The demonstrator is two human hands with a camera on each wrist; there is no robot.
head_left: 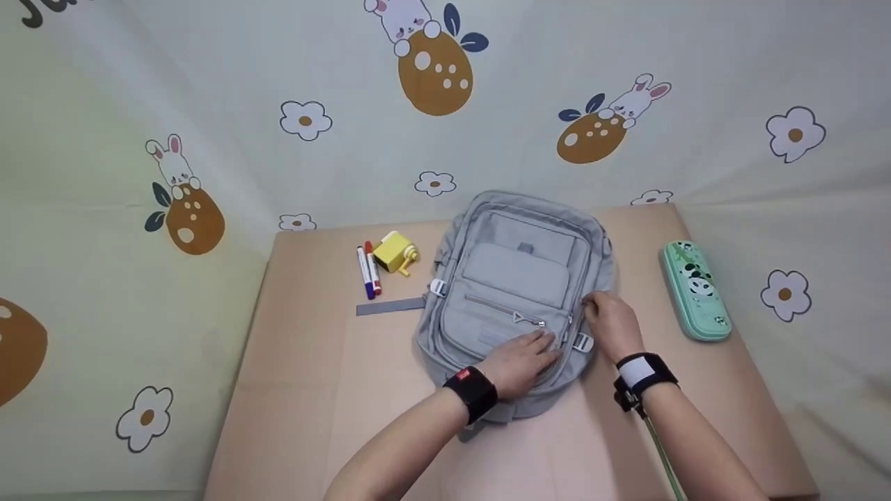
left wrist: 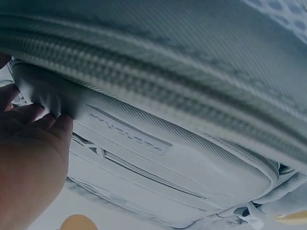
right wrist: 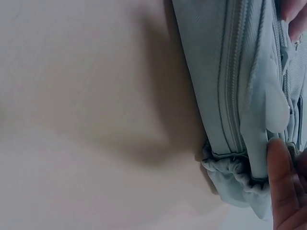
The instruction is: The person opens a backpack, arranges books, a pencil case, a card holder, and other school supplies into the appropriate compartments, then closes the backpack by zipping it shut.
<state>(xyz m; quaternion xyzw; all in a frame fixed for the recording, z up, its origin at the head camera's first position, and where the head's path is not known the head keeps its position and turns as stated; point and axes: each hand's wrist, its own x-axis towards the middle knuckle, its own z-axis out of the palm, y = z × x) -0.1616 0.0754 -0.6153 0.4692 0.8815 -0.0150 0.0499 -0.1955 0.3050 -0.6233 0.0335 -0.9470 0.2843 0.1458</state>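
A grey backpack (head_left: 511,271) lies front side up on the table, its top toward the back wall. My left hand (head_left: 518,362) rests on its lower front with the fingers spread near the front-pocket zipper pull (head_left: 541,323). In the left wrist view the fingers (left wrist: 61,125) press the fabric beside the embossed label (left wrist: 127,132). At the bag's right side, my right hand (head_left: 612,323) pinches near the zipped edge, just above the side buckle (head_left: 583,342). Whatever lies between those fingertips is hidden. The right wrist view shows one finger (right wrist: 278,163) along that edge.
A green panda pencil case (head_left: 696,291) lies on the right of the table (head_left: 299,390). Left of the bag are markers (head_left: 365,273) and a yellow crank sharpener (head_left: 395,252). A grey strap (head_left: 390,306) extends left from the bag. A patterned cloth (head_left: 515,153) hangs behind.
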